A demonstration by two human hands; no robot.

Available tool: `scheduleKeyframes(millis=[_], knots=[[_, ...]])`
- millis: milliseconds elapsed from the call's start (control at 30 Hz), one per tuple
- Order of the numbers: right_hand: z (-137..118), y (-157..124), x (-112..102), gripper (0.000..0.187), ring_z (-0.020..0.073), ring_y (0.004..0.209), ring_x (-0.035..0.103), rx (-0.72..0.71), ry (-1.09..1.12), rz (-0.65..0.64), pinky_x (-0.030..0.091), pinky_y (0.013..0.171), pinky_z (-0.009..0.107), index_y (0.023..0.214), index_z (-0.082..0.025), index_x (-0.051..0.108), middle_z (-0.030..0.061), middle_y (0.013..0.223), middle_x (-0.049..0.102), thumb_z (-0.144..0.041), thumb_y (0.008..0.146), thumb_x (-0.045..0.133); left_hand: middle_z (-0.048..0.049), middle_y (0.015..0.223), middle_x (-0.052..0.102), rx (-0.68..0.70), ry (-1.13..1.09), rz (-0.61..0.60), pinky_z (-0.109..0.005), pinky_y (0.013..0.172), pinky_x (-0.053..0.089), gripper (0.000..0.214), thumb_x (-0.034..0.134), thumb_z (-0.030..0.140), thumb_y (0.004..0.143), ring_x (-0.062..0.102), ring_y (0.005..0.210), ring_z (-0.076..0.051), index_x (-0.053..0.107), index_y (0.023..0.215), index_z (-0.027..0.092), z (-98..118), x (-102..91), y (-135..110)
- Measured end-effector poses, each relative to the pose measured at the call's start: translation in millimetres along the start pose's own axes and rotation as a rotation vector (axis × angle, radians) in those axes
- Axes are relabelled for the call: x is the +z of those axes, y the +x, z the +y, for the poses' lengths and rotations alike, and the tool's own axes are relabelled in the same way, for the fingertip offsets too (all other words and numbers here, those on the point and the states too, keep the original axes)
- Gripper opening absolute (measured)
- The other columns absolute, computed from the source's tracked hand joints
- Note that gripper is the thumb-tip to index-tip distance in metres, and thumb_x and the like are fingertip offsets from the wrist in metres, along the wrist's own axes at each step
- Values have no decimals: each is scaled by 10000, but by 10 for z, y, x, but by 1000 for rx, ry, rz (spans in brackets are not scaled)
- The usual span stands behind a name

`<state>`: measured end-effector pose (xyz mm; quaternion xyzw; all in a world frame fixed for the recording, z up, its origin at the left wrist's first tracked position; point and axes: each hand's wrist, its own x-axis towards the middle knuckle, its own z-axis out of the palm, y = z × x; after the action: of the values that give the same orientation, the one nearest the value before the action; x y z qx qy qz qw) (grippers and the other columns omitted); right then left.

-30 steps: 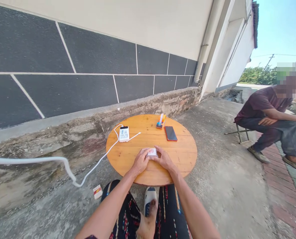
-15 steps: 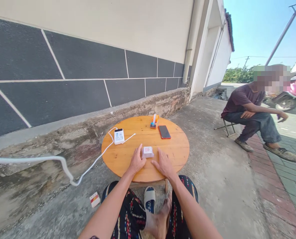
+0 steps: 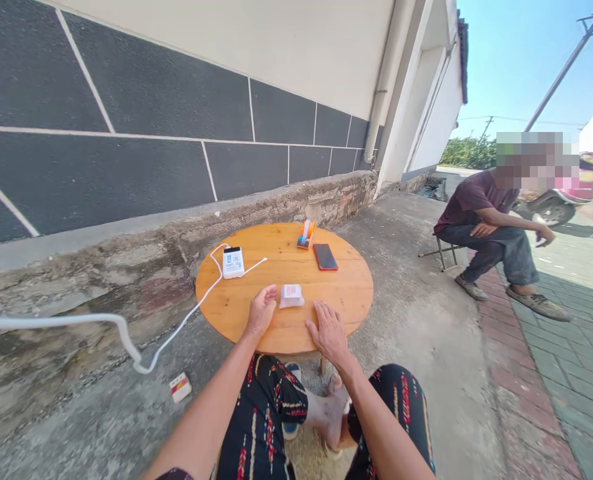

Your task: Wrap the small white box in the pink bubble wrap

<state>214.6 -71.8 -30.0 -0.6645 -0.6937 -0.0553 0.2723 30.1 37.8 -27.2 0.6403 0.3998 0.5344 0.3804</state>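
Note:
A small white packet with red print, seemingly wrapped in clear plastic [image 3: 291, 296], lies on the round wooden table [image 3: 296, 340]. To its left, my left hand [image 3: 262, 311] rests on edge with its fingers loosely bent and nothing in it; a gap parts it from the packet. My right hand [image 3: 328, 329] lies palm down on the wood at the packet's lower right, fingers stretched, holding nothing. Beyond the packet are a phone with a red edge [image 3: 325, 257] and an orange tape dispenser [image 3: 306, 235].
On the table's left stands a white box-shaped device [image 3: 233, 263] with a white cable [image 3: 186, 316] running off left. A red-and-white small box [image 3: 180, 388] lies on the concrete. The wall [image 3: 151, 107] rises behind. At right, a person [image 3: 486, 213] sits on a folding stool.
My left hand has drawn away from the packet's side, and my right hand has settled flatter on the table. My knees have spread. The packet itself seems to stay in place.

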Motion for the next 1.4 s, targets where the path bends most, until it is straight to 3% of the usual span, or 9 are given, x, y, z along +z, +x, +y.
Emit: scheduleKeyframes(millis=[100,267,400,500,600,767,1000,1200,1400], knots=[[-12,-18,0,485,282,1280,418,0,6,4,305,1051,454,1334,-126,453,153,1348,518,-325,893,472,-100,1026,693,-5,3,-16,-423,936,511,389,473,118,669,657,980,-221,625,1026,130,14,-2,-22],[62,68,-1,515,299,1277,422,42,91,-58,310,1047,490,1330,-143,452,155,1347,516,-310,849,525,-96,1090,678,-2,45,-47,-422,952,493,415,516,120,690,633,1026,-232,626,1089,150,62,-3,-59],[179,353,25,689,291,1211,496,91,337,-181,373,1019,479,1390,-146,364,158,1296,551,-290,766,619,-123,1278,583,8,93,-61,-439,1030,421,624,568,130,697,541,1180,-252,480,1314,155,104,3,-72],[207,591,92,800,277,1264,456,58,532,-201,343,1059,474,1425,-166,303,156,1368,486,-287,726,674,-151,1343,524,25,160,-95,-450,1056,389,725,564,153,732,497,1235,-254,328,1417,141,95,18,-70],[187,737,175,841,277,1314,398,14,646,-205,294,1095,483,1428,-186,308,152,1424,424,-291,701,717,-147,1353,512,50,228,-117,-454,1077,361,738,561,143,734,473,1261,-256,308,1427,153,72,37,-71],[182,781,276,772,262,1256,465,8,775,-205,332,1072,475,1419,-212,338,131,1385,473,-289,741,700,-111,1305,552,61,280,-122,-443,1085,348,712,552,139,757,496,1234,-233,316,1426,197,87,58,-77],[185,762,256,659,259,1213,498,-25,665,-174,363,1038,452,1370,-219,424,110,1339,527,-289,765,675,-100,1279,573,17,336,-127,-427,1072,368,645,548,181,791,513,1209,-227,360,1408,205,145,67,-67],[171,742,235,759,277,1268,450,-52,637,-157,327,1061,483,1425,-221,339,121,1379,493,-332,759,687,-91,1420,447,46,319,-117,-442,1113,317,694,569,153,753,408,1316,-250,360,1411,230,183,64,-92],[200,745,237,665,263,1211,498,-48,630,-168,371,1018,460,1412,-225,369,113,1338,534,-334,812,637,-85,1329,545,-11,366,-161,-410,1088,352,653,535,163,798,494,1236,-219,348,1421,225,238,68,-64]])
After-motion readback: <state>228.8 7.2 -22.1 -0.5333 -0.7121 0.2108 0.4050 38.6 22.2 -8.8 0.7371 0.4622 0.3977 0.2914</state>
